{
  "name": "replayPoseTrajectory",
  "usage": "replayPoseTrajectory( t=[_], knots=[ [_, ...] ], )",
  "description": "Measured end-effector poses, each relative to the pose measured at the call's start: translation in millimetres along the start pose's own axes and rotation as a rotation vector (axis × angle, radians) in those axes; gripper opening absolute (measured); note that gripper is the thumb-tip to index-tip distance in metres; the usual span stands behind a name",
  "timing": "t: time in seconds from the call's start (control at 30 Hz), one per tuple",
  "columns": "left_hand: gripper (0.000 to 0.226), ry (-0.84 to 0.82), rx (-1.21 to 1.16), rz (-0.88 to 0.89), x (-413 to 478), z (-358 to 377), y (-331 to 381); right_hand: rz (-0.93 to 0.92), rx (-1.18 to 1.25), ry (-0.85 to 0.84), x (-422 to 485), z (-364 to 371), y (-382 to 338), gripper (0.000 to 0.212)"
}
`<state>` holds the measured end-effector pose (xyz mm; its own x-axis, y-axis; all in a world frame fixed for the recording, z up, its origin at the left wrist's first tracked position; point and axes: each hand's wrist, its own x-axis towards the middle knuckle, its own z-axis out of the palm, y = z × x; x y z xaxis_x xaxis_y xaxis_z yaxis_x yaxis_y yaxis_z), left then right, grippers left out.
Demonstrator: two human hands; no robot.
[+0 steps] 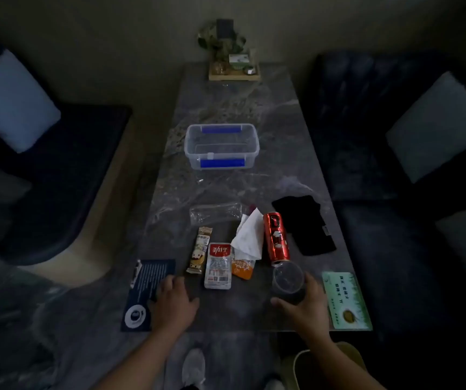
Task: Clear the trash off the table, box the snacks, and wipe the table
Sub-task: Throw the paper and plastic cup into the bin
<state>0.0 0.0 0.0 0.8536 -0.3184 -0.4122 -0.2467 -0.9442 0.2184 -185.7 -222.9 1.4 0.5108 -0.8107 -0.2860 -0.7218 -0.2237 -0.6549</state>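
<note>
Plastic cup (pixel 287 280) in right hand (pixel 307 305) grip

Three snack packets (pixel 217 265), one can (pixel 276 237), one cup (pixel 287 280), one box (pixel 221 146), two cards (pixel 346 300).

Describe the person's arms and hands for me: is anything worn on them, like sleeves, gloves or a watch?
Both forearms are bare as far as the picture shows, with no sleeve edge in view. The left hand and the right hand wear no gloves, and I see no watch, bracelet or ring, though the dim light could hide something small.
</note>
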Motion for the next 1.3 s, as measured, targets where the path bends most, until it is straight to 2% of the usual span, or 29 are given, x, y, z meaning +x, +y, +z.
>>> replayPoseTrajectory(
  t=[0.07, 0.17, 0.27, 0.5, 0.6, 0.8, 0.87, 0.93, 1.0, 1.1, 1.3],
  knots=[
    [0.057, 0.021, -0.085, -0.046, 2.9, -3.4, 1.4, 0.029, 0.159, 0.007, 3.1, 2.6, -2.7, 0.102],
    [0.050, 0.057, -0.110, -0.047, 8.0, -6.1, 6.8, 0.022, 0.241, 0.005, 3.2, 8.9, -3.5, 0.079],
    [0.045, 0.119, -0.074, 0.047, 11.2, -5.8, 16.2, 0.043, 0.283, 0.033, -2.4, 10.1, -2.2, 0.068],
    [0.044, 0.156, -0.127, 0.268, 29.4, -6.9, 77.5, 0.029, 0.323, -0.007, -8.4, 8.2, 7.1, 0.064],
    [0.054, 0.124, -0.221, 0.226, 50.0, -12.7, 111.5, 0.024, 0.318, -0.008, -3.5, 6.8, 6.1, 0.064],
    [0.062, 0.114, -0.184, 0.157, 80.4, -19.9, 151.6, 0.042, 0.311, -0.019, 5.0, 2.4, 1.6, 0.063],
    [0.056, 0.066, -0.185, 0.120, 85.8, -19.3, 158.2, 0.034, 0.311, -0.024, 5.4, 1.9, 2.5, 0.062],
    [0.042, 0.015, -0.207, 0.101, 89.5, -17.6, 161.7, 0.037, 0.314, -0.021, 5.0, 0.4, 2.9, 0.062],
    [0.025, 0.012, -0.247, 0.099, 91.1, -15.8, 163.6, 0.036, 0.315, -0.013, 4.9, -2.0, 2.7, 0.059],
    [0.014, 0.042, -0.345, 0.086, 89.0, -13.5, 164.2, 0.032, 0.303, -0.009, 4.0, -5.7, 3.6, 0.057],
    [0.019, 0.146, -0.569, 0.093, 71.5, -17.6, 148.8, 0.018, 0.341, 0.033, -0.8, -17.2, 8.9, 0.046]
  ],
)
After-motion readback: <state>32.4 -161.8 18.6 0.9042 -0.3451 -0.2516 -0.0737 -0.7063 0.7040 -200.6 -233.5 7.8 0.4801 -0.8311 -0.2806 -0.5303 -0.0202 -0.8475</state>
